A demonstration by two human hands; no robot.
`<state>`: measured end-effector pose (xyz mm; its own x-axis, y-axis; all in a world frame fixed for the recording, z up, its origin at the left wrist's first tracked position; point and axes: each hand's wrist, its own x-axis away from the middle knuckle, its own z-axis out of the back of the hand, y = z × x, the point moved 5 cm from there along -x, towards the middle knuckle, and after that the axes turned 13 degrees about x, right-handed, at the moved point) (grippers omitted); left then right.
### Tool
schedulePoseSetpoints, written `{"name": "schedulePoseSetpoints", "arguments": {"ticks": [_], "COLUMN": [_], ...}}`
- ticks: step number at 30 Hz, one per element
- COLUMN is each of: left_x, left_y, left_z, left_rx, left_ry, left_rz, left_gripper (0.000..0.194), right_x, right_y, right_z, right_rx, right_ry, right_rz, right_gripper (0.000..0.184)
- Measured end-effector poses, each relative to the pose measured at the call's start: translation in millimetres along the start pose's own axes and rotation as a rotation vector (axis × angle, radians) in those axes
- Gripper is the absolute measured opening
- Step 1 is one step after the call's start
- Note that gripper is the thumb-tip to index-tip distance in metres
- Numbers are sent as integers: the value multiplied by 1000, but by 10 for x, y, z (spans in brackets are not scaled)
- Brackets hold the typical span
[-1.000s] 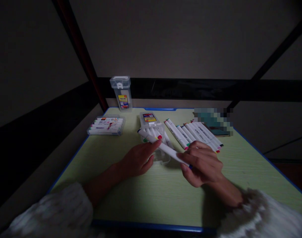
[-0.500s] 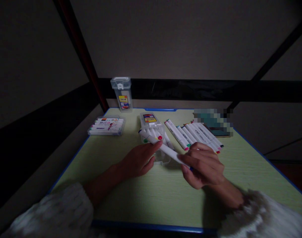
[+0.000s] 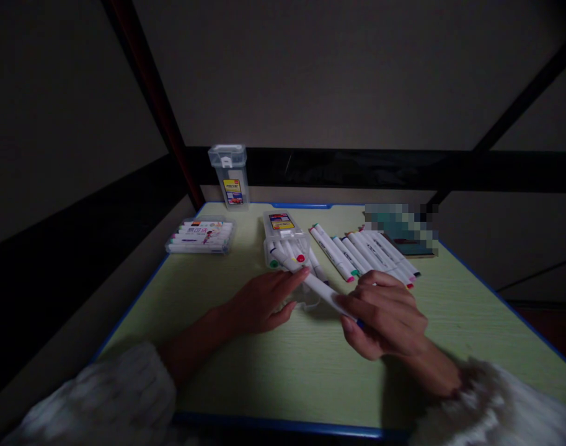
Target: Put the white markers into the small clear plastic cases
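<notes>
My right hand (image 3: 385,316) is closed round the near end of a white marker (image 3: 313,282) that slants up to the left. My left hand (image 3: 264,300) rests on the green table (image 3: 273,371) with its fingertips against the same marker's far half, fingers loosely together. Just behind them lies a clear plastic marker case (image 3: 285,238), open toward me, with several white markers inside. A row of loose white markers (image 3: 364,254) with coloured caps lies to its right.
A flat clear pack of markers (image 3: 199,235) lies at the back left. An upright clear box (image 3: 229,174) stands at the table's far edge. A dark flat object (image 3: 406,238) sits at the back right. Dark metal frame bars run behind the table.
The marker's far tip has slid down and to the right, nearer the case's open end. Both hands have shifted slightly to the right with it.
</notes>
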<state>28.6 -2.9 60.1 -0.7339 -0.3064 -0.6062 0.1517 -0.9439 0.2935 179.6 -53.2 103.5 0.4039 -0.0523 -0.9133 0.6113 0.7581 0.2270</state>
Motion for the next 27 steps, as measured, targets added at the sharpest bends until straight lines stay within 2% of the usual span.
{"name": "schedulePoseSetpoints", "arguments": {"ticks": [13, 18, 27], "left_x": [19, -6, -13], "left_y": [-71, -65, -31], "left_z": [-16, 9, 63], "left_rx": [-1, -59, -111], "left_ry": [-31, 18, 131], "left_rz": [115, 147, 104], "left_gripper": [62, 56, 46], "right_x": [-38, -24, 26], "right_y": [10, 28, 46], "right_z": [-89, -140, -221], "right_rx": [52, 59, 61], "right_ry": [-107, -197, -326], "right_rz": [8, 4, -30], "right_gripper": [7, 12, 25]}}
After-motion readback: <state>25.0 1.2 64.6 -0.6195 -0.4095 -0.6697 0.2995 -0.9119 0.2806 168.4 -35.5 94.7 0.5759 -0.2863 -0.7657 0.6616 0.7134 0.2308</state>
